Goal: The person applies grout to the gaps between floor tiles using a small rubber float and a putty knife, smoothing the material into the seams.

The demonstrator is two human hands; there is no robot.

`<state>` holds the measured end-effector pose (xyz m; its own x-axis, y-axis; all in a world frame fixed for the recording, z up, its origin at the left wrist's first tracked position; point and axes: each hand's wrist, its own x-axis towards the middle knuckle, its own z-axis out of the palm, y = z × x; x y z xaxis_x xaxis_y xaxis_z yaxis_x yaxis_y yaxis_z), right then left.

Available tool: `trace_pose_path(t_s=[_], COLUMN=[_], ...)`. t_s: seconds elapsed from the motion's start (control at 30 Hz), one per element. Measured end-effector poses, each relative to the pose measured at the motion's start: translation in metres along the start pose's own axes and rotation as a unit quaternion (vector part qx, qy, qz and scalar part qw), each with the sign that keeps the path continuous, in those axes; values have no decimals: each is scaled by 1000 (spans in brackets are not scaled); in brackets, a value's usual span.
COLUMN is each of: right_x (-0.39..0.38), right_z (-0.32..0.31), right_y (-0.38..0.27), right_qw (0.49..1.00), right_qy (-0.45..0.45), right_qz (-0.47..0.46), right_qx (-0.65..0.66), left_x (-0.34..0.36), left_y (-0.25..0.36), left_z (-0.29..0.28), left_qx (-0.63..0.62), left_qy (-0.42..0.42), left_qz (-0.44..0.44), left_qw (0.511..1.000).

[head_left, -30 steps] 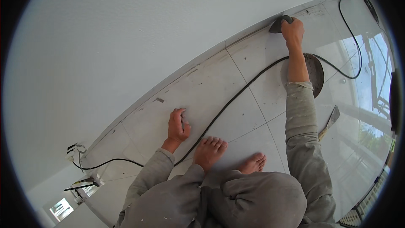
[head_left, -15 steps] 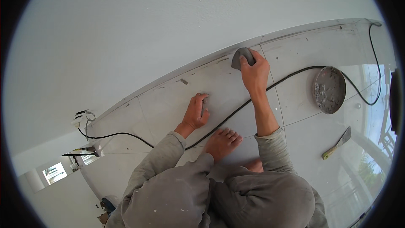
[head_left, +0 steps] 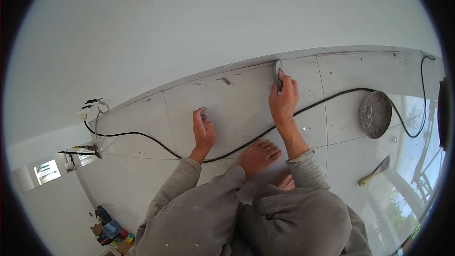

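Grey tile skirting (head_left: 237,83) runs along the foot of the white wall (head_left: 189,19), and your right hand (head_left: 283,99) presses a small grey pad or float (head_left: 278,75) against its upper edge, the fingers closed around it. Your left hand (head_left: 203,130) rests on the floor tiles (head_left: 142,180), fingers curled; if it holds something, I cannot tell. To the left of your fingers a dark smear (head_left: 225,81) stays on the skirting, so I judge the wiping there is not done. To the right of your fingers lies a round grey pan (head_left: 375,114), coated with dried grey mortar, and nearer you a scraper (head_left: 374,171). A black cable (head_left: 332,98) passes under your right wrist.
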<state>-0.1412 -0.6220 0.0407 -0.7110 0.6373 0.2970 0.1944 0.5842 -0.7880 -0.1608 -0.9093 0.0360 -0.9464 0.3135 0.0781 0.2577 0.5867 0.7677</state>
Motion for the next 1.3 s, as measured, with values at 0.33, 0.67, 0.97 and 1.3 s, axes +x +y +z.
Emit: trace_pose_path(t_s=[0.33,0.67,0.97,1.3], right_x=[-78,-77,-50,-58], right_z=[117,16,-108,-181], right_y=[-96,-50,-22,-19], right_qw=[962,754,616,596], right_qy=[-239,-165,-71,16], right_qz=[-100,453,489,448], right_qx=[85,447,613,666], left_x=[-12,0,31,22], left_y=[1,47,151,178], left_z=[-2,4,80,103], left_qx=[-59,8,20,-26], left_qy=[74,28,-193,-228], left_qz=[-73,35,272,387], left_qw=[993,999,943,893])
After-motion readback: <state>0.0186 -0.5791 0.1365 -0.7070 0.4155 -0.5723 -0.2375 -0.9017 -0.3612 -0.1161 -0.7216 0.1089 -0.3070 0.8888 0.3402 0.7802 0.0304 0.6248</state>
